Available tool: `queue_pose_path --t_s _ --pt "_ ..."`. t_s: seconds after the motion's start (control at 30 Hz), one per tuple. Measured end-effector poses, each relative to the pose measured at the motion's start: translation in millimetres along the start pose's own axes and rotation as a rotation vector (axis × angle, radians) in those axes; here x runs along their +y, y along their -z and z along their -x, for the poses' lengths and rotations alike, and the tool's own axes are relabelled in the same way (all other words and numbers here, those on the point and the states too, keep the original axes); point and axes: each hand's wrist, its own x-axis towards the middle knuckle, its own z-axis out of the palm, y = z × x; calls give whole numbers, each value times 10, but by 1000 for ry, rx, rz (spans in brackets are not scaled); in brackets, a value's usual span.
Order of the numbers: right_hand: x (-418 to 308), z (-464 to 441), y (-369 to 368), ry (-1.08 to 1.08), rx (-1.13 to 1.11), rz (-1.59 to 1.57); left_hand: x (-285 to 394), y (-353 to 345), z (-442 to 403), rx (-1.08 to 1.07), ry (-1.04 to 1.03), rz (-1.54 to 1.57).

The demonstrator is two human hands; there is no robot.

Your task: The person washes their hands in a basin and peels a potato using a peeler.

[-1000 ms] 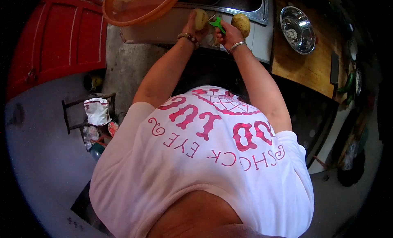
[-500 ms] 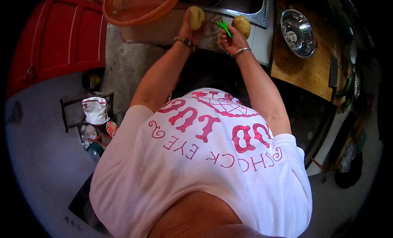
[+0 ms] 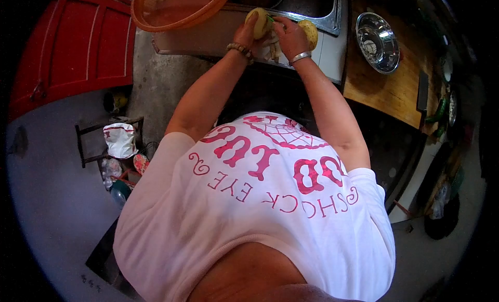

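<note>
My left hand point(image 3: 246, 34) is wrapped round a partly peeled potato point(image 3: 258, 23) over the counter's front edge. Against the right side of that potato, my right hand point(image 3: 292, 38) holds a green peeler point(image 3: 270, 18), most of it hidden by the fingers. A second, yellow-brown potato point(image 3: 309, 34) lies on the white counter point(image 3: 330, 51) just beyond my right hand and is partly covered by it. Peelings point(image 3: 274, 51) lie below and between my two hands.
An orange basin point(image 3: 182, 25) stands at the upper left, beside the metal sink point(image 3: 326, 24). To the right, a wooden board point(image 3: 384, 94) bears a steel bowl point(image 3: 375, 43) and a dark cleaver point(image 3: 422, 92). A red cabinet point(image 3: 73, 52) is at the far left.
My right hand has moved left with the green peeler, from apart from the held potato to against it. The potato in my left hand has shifted slightly right and is turned.
</note>
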Motion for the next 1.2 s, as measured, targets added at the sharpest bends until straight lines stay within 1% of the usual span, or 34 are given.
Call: queue_pose_path --t_s 0.13,0.2,0.27,0.33,0.4,0.43,0.5,0.53,0.6,0.63,0.7,0.73,0.77,0.8,0.83,0.9,0.93,0.97,1.03,1.07,1.13,1.17,1.2 --pt "-47 111 -26 -11 -60 38 -55 27 -20 63 22 62" --pt "-123 198 12 -34 -261 171 -133 96 -106 156 79 146" --pt "-159 271 60 -48 -227 129 -205 60 -74 160 98 166" --pt "-177 265 33 -59 -198 81 -124 -68 34 170 112 185" --pt "-134 264 28 0 -184 150 -69 -208 128 252 107 113" --pt "-119 274 23 -7 -179 150 -52 -243 130 248 113 108" --pt "-178 318 36 51 -124 203 -68 -284 124 235 239 77" --pt "-202 344 65 49 -124 206 -111 -303 85 233 242 79" --pt "-344 395 113 -45 -288 300 -174 -215 -50 284 140 198" --pt "-308 446 62 -48 -291 296 -157 -117 -130 288 143 195" --pt "-144 515 -10 -40 -25 99 -34 31 -311 322 36 358" --pt "-74 459 -4 -34 -25 99 61 54 -333 322 88 420" --pt "15 392 -8 -116 -21 -70 81 147 -325 329 90 416" --pt "70 338 -5 -196 -9 -242 94 242 -344 239 104 417" --pt "109 303 9 -195 1 -245 73 287 -373 185 112 416" --pt "149 204 93 -814 -304 -972 17 318 -384 106 141 420" --pt "145 192 81 -841 -243 -973 -21 347 -374 85 160 429" --pt "201 174 51 -838 -247 -972 1 376 -321 86 155 431" --pt "377 91 -50 -451 -174 -475 62 444 -197 -20 205 84" --pt "394 60 -61 -453 -177 -476 86 392 -107 -17 205 84" --pt "368 -8 -37 -173 -34 -271 185 219 30 -91 278 129" --pt "307 -46 19 -171 -35 -271 176 229 13 -90 276 129" --pt "222 -81 96 -149 -83 -230 155 255 -8 -128 270 64"
